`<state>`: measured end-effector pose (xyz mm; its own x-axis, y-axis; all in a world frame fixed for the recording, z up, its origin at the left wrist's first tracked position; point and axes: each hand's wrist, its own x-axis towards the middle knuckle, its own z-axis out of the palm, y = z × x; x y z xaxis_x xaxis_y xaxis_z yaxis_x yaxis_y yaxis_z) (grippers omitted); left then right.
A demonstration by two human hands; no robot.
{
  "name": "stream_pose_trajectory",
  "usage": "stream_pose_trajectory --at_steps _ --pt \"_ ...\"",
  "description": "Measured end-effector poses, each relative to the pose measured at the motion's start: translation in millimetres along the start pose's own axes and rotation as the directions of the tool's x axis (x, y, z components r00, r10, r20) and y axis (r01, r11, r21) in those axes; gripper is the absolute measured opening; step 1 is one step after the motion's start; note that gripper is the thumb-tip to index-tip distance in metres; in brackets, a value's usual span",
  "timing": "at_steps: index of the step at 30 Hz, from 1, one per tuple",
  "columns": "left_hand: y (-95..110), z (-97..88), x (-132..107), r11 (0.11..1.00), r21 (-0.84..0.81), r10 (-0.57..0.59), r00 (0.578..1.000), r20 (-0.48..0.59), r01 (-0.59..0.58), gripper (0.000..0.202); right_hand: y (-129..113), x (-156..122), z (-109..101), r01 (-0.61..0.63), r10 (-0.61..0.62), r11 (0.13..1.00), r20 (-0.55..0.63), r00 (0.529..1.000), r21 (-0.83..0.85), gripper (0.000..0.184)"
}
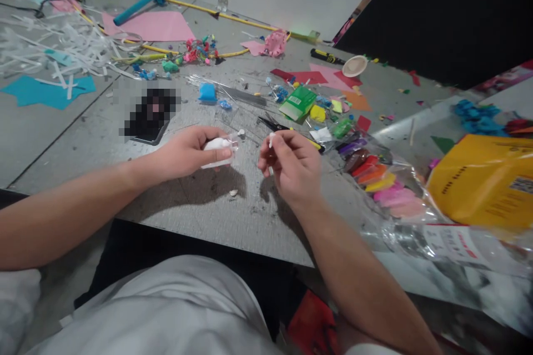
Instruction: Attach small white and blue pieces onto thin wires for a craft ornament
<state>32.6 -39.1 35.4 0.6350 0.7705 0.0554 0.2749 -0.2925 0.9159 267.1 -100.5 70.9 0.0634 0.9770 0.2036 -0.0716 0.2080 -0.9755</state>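
My left hand [189,151] is closed around a white lump of clay in a clear wrapper [219,151], held just above the grey table [83,144]. My right hand [289,163] hovers a short way to the right of it, fingers pinched on a tiny white bit of clay [271,137]. The two hands are apart, with a small gap between them. A small white crumb [234,193] lies on the table below the hands.
Black scissors [270,124] lie just beyond my right hand. A clear bag of coloured clay sticks [375,177] and a yellow packet [478,180] sit at right. A green packet [297,101], a blue block [207,92], paper scraps and a phone [147,122] lie further back.
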Motion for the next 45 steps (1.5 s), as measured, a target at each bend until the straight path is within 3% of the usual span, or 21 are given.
stream_pose_trajectory --at_steps 3,6,13,18,23,27,30,34,39,45 --pt "-1.0 0.8 2.5 0.987 -0.153 -0.045 0.997 0.063 0.054 0.051 5.3 0.0 2.4 -0.087 0.087 0.996 0.011 0.996 0.015 0.034" --pt "-0.8 2.9 3.3 0.981 -0.18 -0.057 0.995 0.077 0.07 0.052 7.1 -1.8 6.6 -0.126 0.124 0.991 -0.041 0.991 -0.041 0.033" --pt "-1.3 1.6 3.7 0.98 -0.18 -0.07 0.992 0.107 0.089 0.053 4.4 -3.0 6.8 -0.041 0.033 0.991 -0.058 0.998 -0.13 0.021" --pt "-1.8 -0.5 4.5 0.976 -0.204 -0.05 0.986 0.158 0.082 0.054 0.5 -5.3 3.5 0.155 -0.099 0.91 0.163 0.982 -0.384 0.006" --pt "-6.8 2.9 4.9 0.978 -0.21 0.016 0.991 0.133 0.013 0.045 -0.9 -6.0 1.8 0.247 -0.117 0.821 0.271 0.955 -0.515 0.012" --pt "-10.4 5.5 5.2 0.978 -0.207 0.011 0.995 0.103 0.01 0.04 -1.1 -4.6 -2.7 0.459 -0.218 0.61 0.42 0.881 -0.646 0.021" --pt "-10.2 4.7 5.6 0.973 -0.227 -0.002 0.991 0.132 0.032 0.043 -1.2 -4.5 -5.2 0.544 -0.214 0.539 0.52 0.827 -0.644 0.026" --pt "-10.9 4.5 5.9 0.979 -0.201 0.002 0.976 0.217 0.042 0.039 0.6 -4.5 -4.2 0.492 -0.208 0.568 0.463 0.861 -0.66 0.02" --pt "-12.8 4.3 4.8 0.978 -0.201 -0.016 0.976 0.215 0.06 0.05 1.1 -4.8 3.4 0.364 -0.107 0.684 0.406 0.907 -0.632 0.012" --pt "-9.1 0.2 7.6 0.961 -0.277 0.077 0.954 0.288 0.006 0.048 1.0 -6.9 8.7 0.062 0.109 0.868 0.311 0.944 -0.492 0.006"
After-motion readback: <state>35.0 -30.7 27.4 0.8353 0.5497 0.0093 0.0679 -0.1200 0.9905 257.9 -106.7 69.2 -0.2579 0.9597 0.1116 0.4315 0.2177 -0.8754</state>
